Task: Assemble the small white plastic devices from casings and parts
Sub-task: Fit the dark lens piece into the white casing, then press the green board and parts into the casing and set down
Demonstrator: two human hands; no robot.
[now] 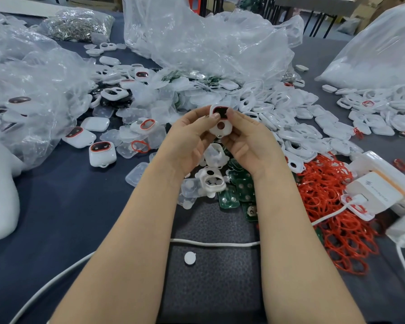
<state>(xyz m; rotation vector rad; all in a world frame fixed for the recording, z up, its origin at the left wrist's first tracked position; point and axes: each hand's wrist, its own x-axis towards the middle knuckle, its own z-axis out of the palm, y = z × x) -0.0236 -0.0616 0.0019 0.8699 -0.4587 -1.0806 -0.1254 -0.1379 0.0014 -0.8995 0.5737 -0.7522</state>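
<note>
Both hands hold one small white casing (220, 127) above the middle of the table. It has a dark window ringed in red at its top and a round hole below. My left hand (189, 141) pinches its left side, with the thumb on the upper edge. My right hand (250, 141) grips its right side, thumb against the dark window. Under the hands lie another white casing (212, 181), clear button pads (192, 188) and green circuit boards (241, 185). Finished devices (102, 154) with red-ringed windows lie to the left.
A heap of red rubber rings (332, 206) lies at the right beside a white charger block (374, 192) with cables. White casing frames (290, 127) are piled behind. Large clear plastic bags (197, 43) stand at the back and left. A dark mat (215, 265) with a white disc (189, 257) lies nearest me.
</note>
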